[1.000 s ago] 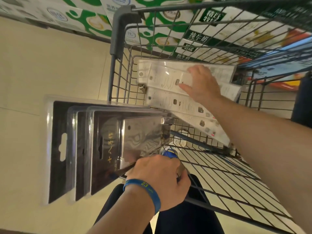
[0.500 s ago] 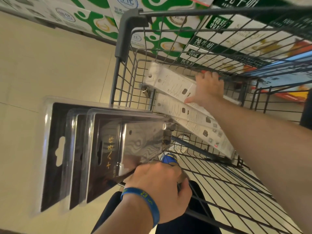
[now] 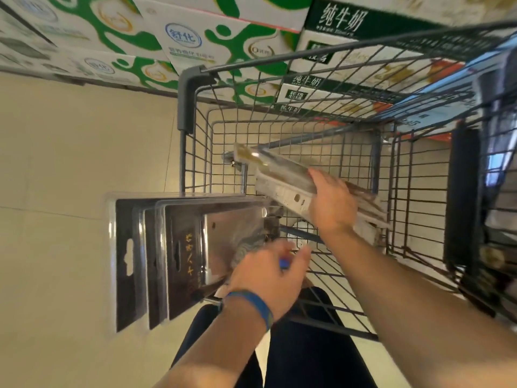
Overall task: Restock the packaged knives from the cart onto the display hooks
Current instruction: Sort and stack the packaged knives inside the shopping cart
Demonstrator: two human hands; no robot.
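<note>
The dark knife packs sit centre left, outside the cart: a fanned stack of clear blisters on black cards, each with a hang slot. The front card has gold characters and shows a broad blade. The left hand, which wears a blue wristband, clamps their lower ends. Inside the cart at mid-frame, the right hand grips the tilted knife pack above the white-backed packs. Half a second ago that pack showed its white back – now it is turned edge-on – and the view sits closer. The milk cartons at the top read 舒化 and 纯牛奶.
</note>
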